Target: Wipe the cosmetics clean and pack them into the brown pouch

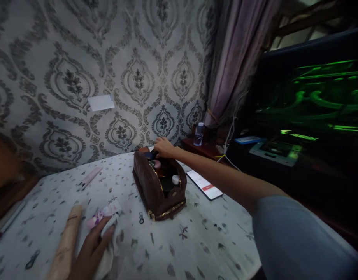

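A brown toiletry bag (146,186) with gold zips stands unzipped on the patterned bedsheet. Several items show inside, among them a white-capped container (175,179). My right hand (164,147) is at the bag's far end, fingers curled down by a dark item; what they grip is hidden. In the near left, my left hand (93,247) is closed on a bunched white cloth (106,252). Just beyond its fingers lies a pink-and-white tube (104,214). To its left is a long beige tube (67,237).
A slim pink tube (92,177) lies farther back on the sheet. Right of the bag lies a lit phone (205,185), beneath my right forearm. A clear bottle (198,135) stands on a reddish-brown surface by the curtain (230,58). A green-lit computer case (313,109) is at right.
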Demonstrator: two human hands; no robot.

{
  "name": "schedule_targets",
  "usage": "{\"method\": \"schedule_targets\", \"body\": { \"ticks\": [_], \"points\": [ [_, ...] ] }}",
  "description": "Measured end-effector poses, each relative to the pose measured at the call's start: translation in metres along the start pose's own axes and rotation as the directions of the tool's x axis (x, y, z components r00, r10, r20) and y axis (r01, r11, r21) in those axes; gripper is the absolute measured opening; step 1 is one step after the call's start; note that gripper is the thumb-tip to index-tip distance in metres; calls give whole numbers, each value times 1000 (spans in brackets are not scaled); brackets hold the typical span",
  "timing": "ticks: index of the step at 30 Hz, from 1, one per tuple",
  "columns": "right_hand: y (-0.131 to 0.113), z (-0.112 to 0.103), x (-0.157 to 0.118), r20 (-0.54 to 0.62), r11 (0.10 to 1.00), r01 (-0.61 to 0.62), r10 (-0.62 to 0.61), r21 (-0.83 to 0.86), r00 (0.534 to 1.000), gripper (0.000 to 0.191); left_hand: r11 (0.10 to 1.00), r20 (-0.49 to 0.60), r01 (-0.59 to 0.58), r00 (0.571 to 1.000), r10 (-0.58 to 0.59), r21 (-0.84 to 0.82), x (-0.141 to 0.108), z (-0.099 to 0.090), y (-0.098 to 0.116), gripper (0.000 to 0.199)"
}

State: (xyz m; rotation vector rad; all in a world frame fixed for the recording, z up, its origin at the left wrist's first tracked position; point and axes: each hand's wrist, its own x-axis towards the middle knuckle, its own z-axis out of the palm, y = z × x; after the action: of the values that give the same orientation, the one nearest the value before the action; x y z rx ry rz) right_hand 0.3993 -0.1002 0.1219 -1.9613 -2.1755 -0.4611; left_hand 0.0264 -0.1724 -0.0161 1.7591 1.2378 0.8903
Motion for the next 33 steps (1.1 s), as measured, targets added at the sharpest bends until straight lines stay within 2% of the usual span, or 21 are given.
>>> {"method": "schedule_targets", "body": {
  "ticks": [1, 2, 3, 5, 7, 8, 10, 13, 15, 17, 19, 23, 26, 28, 31, 33],
  "points": [
    [-1, -3, -2, -28, 999, -1, 2, 37, 1000, 13, 1000, 38, 16, 999, -16, 9, -1, -2, 5, 54],
    [-3, -6, -3, -59, 997, 0, 4, 74, 998, 8, 1000, 24, 25, 999, -25, 9, -1, -4, 11, 54],
    [-6, -9, -5, -90, 994, 7, 2, 105, 996, 11, 1000, -7, 29, 1000, -28, 11, -1, -6, 16, 55],
    [-13, -16, -10, -132, 987, 45, -24, 155, 991, 11, 1000, -21, -9, 1000, 9, 6, -1, -12, 23, 53],
    [-27, -22, -19, -189, 976, 106, -70, 188, 980, 13, 998, 32, -67, 997, 66, 9, -1, -19, 25, 49],
    [-36, -25, -25, -268, 968, 147, -89, 206, 959, 15, 996, 43, -93, 995, 92, 11, -2, -23, 25, 46],
    [-60, -27, -41, -331, 946, 218, -132, 240, 934, 20, 991, 41, -133, 990, 133, 13, -4, -30, 21, 41],
    [-108, -22, -72, -455, 825, 418, -227, 380, 861, 37, 987, -17, -160, 987, 160, 28, -12, -42, 14, 36],
    [-141, -11, -93, -437, 725, 501, -301, 472, 847, 40, 986, -83, -160, 983, 162, 39, -19, -52, 9, 35],
    [-169, 7, -110, -382, 642, 534, -375, 551, 845, 40, 991, -175, -133, 975, 137, 35, -26, -66, 4, 34],
    [-192, 30, -122, -328, 587, 496, -375, 640, 867, 41, 998, -293, -64, 954, 62, 3, -33, -82, -4, 35],
    [-225, 72, -132, -201, 538, 331, -287, 775, 937, 31, 994, -470, 19, 880, -66, -104, -44, -108, -30, 38],
    [-243, 88, -131, -167, 541, 262, -218, 799, 961, 14, 995, -503, 41, 860, -80, -87, -48, -116, -46, 39],
    [-253, 93, -129, -175, 545, 247, -181, 801, 968, 4, 999, -509, 42, 860, -49, -26, -48, -117, -50, 37],
    [-262, 101, -128, -201, 554, 255, -157, 793, 967, 27, 990, -501, 16, 864, 58, 141, -49, -112, -48, 34],
    [-264, 105, -130, -198, 557, 269, -185, 786, 962, 34, 963, -465, 17, 878, 114, 268, -50, -108, -44, 33]
  ]
}}
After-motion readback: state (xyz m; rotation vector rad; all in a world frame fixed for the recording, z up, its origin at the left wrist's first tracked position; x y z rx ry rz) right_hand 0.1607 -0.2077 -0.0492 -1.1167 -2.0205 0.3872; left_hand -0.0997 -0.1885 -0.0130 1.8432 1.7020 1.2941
